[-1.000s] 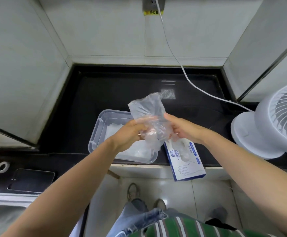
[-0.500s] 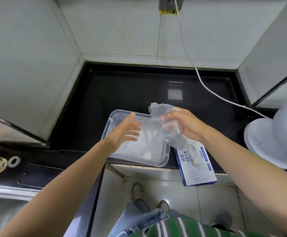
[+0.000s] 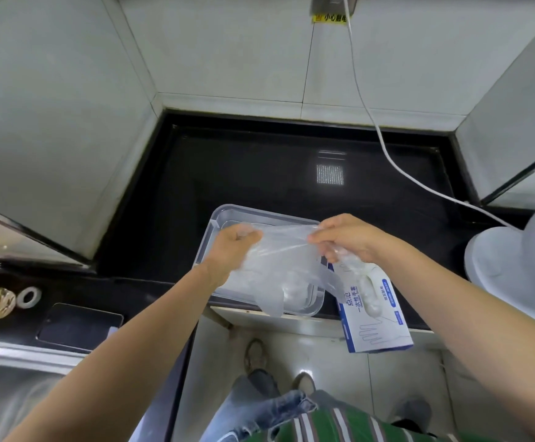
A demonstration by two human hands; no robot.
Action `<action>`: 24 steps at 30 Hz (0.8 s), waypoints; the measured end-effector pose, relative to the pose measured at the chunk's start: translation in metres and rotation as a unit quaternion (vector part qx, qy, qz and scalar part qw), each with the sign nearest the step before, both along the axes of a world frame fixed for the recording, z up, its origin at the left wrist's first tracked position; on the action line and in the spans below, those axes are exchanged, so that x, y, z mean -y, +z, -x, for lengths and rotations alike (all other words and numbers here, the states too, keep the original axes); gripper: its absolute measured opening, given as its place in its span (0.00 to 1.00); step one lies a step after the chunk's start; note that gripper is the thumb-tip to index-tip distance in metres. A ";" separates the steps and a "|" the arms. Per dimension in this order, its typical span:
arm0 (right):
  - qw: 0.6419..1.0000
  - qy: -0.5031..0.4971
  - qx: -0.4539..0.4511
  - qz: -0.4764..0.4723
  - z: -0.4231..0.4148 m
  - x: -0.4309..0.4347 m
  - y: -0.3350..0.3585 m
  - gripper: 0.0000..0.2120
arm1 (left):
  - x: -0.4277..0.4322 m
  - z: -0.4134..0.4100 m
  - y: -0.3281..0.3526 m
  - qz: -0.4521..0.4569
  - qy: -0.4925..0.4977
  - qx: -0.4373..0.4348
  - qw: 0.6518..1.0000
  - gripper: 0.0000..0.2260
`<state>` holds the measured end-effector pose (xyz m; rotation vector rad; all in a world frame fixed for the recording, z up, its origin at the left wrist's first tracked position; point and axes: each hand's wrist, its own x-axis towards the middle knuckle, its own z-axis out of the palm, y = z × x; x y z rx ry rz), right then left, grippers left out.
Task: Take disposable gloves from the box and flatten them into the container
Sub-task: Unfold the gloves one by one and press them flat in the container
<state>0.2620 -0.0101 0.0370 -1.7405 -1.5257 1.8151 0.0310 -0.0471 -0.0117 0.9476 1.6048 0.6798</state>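
A clear disposable glove (image 3: 279, 266) is stretched between my hands above the transparent plastic container (image 3: 228, 215), its fingers hanging down toward the counter's front edge. My left hand (image 3: 232, 248) pinches the glove's left edge. My right hand (image 3: 342, 237) pinches its right edge. Flattened clear gloves lie inside the container. The white and blue glove box (image 3: 376, 317) lies just right of the container, overhanging the counter edge, with a glove sticking out of its opening.
The black countertop (image 3: 260, 167) sits in a tiled corner. A white fan (image 3: 514, 272) stands at the right, its cable (image 3: 384, 148) running up to a wall socket. A phone (image 3: 78, 323), a tape roll (image 3: 29, 296) and a sink (image 3: 11, 393) are at the left.
My left hand, open half a second ago, now pinches the glove. Both hands have pulled it from a crumpled bunch into a spread sheet over the container.
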 end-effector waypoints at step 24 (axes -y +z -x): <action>0.869 0.395 0.286 -0.087 0.094 0.028 -0.099 0.38 | -0.009 -0.011 -0.034 -0.183 -0.246 -0.451 0.838 0.17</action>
